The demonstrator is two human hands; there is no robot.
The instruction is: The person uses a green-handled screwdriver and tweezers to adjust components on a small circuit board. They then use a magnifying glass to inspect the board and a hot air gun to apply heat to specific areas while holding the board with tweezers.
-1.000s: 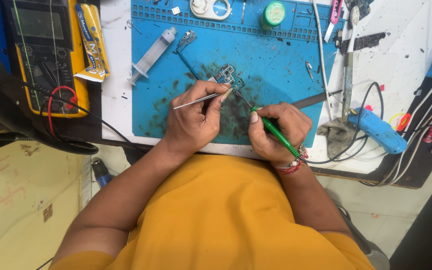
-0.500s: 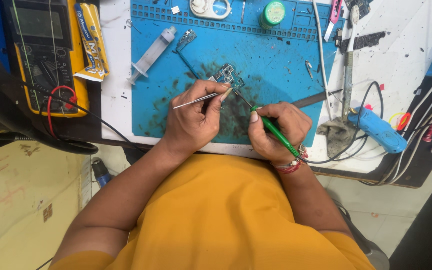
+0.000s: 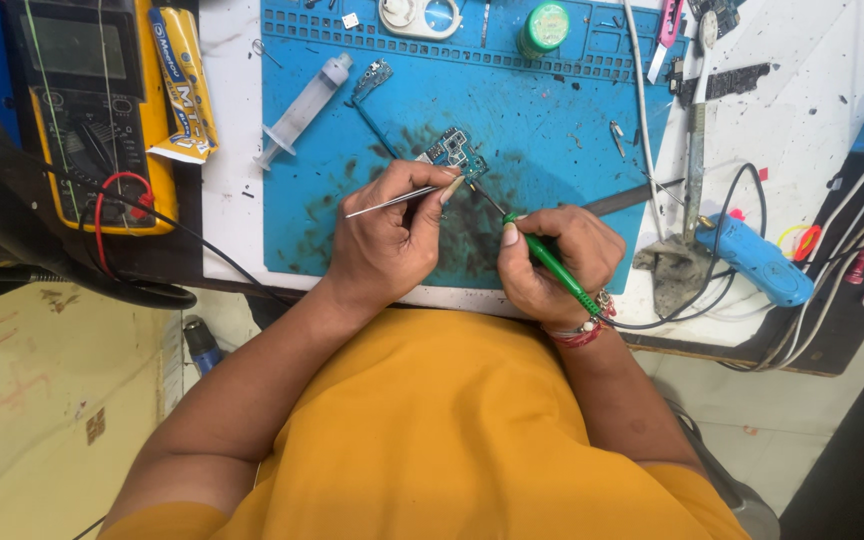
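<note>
Hands steady over a small circuit board (image 3: 455, 152) on our blue mat (image 3: 552, 110).
Our left hand (image 3: 387, 240) stayed clamped on tweezers (image 3: 392, 201), our right hand (image 3: 552, 262) on the green soldering iron (image 3: 550, 262); nothing had shifted, tips meeting at the board's edge.

the small circuit board (image 3: 455, 152) lies on the blue mat (image 3: 562, 120), and both hands close it from the near side: the left hand (image 3: 389, 240) with tweezers (image 3: 392, 200), the right hand (image 3: 550, 262) with a green soldering iron (image 3: 552, 265). above the board the mat is bare up to the ridged strip. to the left a syringe (image 3: 302, 100) and a thin black strip (image 3: 377, 125) stand in the way. to the right the mat is free until a white cable (image 3: 640, 110).
</note>
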